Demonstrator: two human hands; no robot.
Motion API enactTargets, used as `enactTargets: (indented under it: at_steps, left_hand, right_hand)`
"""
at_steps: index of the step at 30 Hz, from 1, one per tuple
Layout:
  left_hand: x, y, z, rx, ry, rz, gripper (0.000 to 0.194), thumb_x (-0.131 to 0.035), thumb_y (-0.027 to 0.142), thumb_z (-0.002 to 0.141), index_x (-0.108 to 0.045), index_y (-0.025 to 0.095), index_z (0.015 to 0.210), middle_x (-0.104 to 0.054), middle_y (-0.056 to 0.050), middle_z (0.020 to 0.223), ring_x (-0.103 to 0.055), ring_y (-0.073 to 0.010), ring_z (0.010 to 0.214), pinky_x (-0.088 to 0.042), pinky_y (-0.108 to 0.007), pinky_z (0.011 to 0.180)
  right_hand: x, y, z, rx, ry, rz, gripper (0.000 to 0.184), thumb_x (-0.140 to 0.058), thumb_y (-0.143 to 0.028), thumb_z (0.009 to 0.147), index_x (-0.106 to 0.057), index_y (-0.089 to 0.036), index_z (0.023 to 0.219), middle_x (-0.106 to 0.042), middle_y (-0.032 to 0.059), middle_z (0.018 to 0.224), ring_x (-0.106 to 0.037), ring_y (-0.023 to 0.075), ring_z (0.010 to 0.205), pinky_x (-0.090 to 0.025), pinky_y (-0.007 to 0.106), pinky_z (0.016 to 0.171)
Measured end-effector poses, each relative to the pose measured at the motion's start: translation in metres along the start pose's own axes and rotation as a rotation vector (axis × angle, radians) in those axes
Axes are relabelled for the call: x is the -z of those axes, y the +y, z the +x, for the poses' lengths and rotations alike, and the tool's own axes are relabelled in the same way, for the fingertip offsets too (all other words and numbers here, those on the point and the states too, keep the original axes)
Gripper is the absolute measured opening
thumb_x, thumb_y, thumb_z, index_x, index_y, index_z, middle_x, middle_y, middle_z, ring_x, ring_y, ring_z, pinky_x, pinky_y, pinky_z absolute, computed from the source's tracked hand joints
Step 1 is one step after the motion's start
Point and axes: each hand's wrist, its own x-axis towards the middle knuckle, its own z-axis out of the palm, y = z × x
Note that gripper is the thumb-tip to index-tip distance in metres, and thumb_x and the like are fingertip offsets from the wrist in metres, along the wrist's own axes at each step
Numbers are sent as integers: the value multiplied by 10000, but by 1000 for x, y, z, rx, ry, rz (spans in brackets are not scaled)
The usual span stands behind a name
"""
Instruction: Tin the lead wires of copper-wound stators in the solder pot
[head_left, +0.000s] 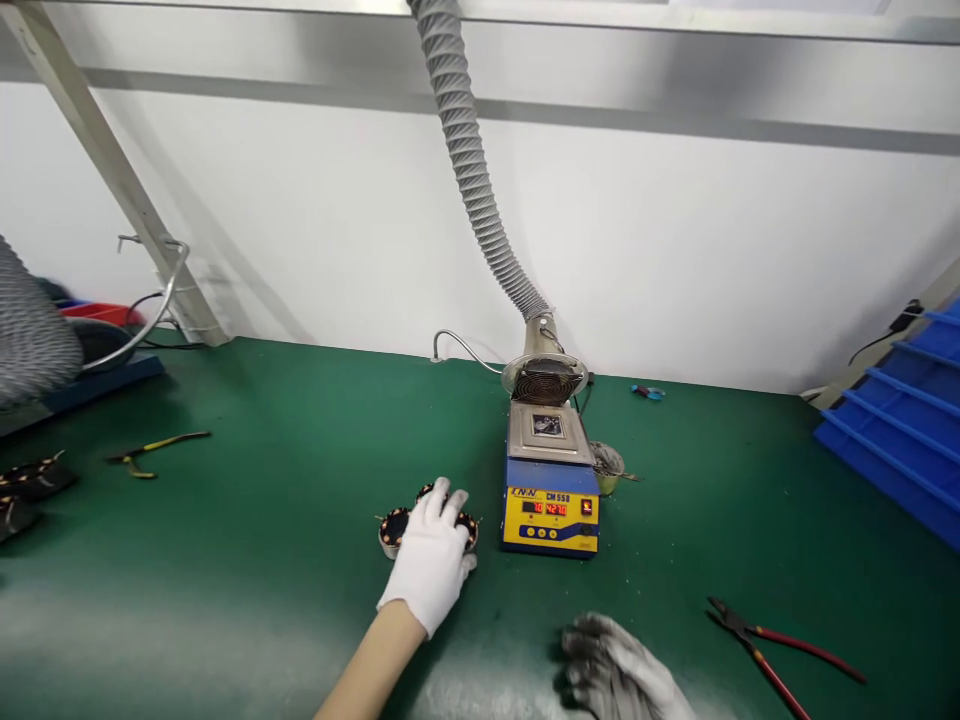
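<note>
My left hand (433, 552), in a white glove, reaches forward over a small cluster of round wound motor stators (393, 528) on the green mat, just left of the solder pot. Its fingers curl down on the stators; what they grip is hidden under the palm. My right hand (613, 668), in a grey-stained glove, rests low on the mat near the front edge with fingers spread and nothing in it. The blue and yellow solder pot (551, 487) shows a red digit display.
A grey ribbed fume hose (469, 170) ends in a fan inlet (545, 378) behind the pot. Red-handled cutters (780, 648) lie at right, yellow-handled pliers (154, 448) at left. Blue bins (900, 420) stand far right; a small cup (606, 466) sits beside the pot.
</note>
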Motion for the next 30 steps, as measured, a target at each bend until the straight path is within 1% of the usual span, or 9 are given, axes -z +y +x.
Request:
enactTargets:
  at_steps: [3, 6, 10, 16, 19, 22, 24, 27, 30]
  left_hand:
    - [-6, 20, -14, -122, -68, -203, 241, -748, 362, 657, -679, 145, 734, -494, -127, 1296, -346, -365, 1248, -325, -469, 1011]
    - [-17, 37, -27, -174, -149, -447, 304, -769, 371, 630, -661, 179, 839, -507, -115, 1280, -528, -302, 1073, -444, -420, 887]
    - [-34, 47, -36, -195, -45, -635, 339, -757, 292, 637, -618, 209, 935, -541, -89, 1220, -548, -265, 1020, -444, -406, 870]
    - [-35, 50, -37, -154, 30, -726, 300, -775, 173, 567, -624, 202, 825, -587, -69, 1129, -561, -252, 952, -444, -377, 828]
    - [-32, 48, -38, -129, -20, -831, 257, -804, 173, 538, -648, 212, 739, -608, -50, 1092, -561, -256, 962, -442, -350, 813]
    - [-35, 41, -41, 72, -86, -1024, 233, -831, 172, 494, -630, 193, 610, -599, -51, 1119, -535, -257, 1041, -431, -331, 850]
    - [-38, 35, -40, 197, -104, -1171, 249, -834, 193, 472, -600, 181, 554, -590, -60, 1146, -521, -258, 1070, -414, -345, 898]
    - [-34, 29, -36, 197, -170, -1365, 241, -811, 242, 477, -588, 179, 543, -584, -79, 1170, -472, -271, 1148, -364, -363, 979]
    - [-26, 25, -32, 230, -286, -1386, 122, -707, 248, 587, -609, 174, 584, -555, -94, 1215, -474, -277, 1154, -365, -393, 983]
  right_hand:
    - [-19, -2, 25, 144, 104, -2, 372, -721, -363, 704, -609, -185, 1011, -635, 99, 1044, -612, 200, 819, -449, 341, 745]
    - [-29, -4, 39, 168, 78, -184, 458, -762, -316, 660, -599, -197, 1071, -633, 95, 1064, -598, 212, 884, -453, 337, 760]
    - [-30, -1, 47, 197, 38, -385, 402, -771, -340, 635, -651, -185, 985, -658, 82, 1005, -574, 220, 951, -431, 333, 841]
    - [-39, 7, 57, 234, 285, -460, 329, -796, -423, 531, -625, -152, 603, -581, -3, 555, -460, 106, 477, -366, 238, 451]
    - [-42, 2, 59, 221, 301, -346, 327, -807, -406, 530, -605, -153, 576, -550, -16, 523, -442, 93, 453, -343, 228, 429]
    - [-40, -5, 58, 258, 298, 20, 268, -815, -332, 562, -603, -186, 637, -575, -30, 598, -496, 96, 506, -395, 224, 478]
    - [-40, -3, 55, 252, 253, 198, 248, -816, -288, 577, -621, -203, 705, -625, -16, 711, -565, 119, 637, -453, 245, 603]
    - [-49, 17, 53, 85, 17, 251, 376, -803, -349, 599, -646, -204, 908, -661, 53, 933, -594, 194, 876, -455, 338, 794]
    - [-65, 42, 54, -93, -151, 306, 413, -761, -407, 650, -632, -208, 988, -664, 65, 988, -601, 200, 889, -443, 378, 825]
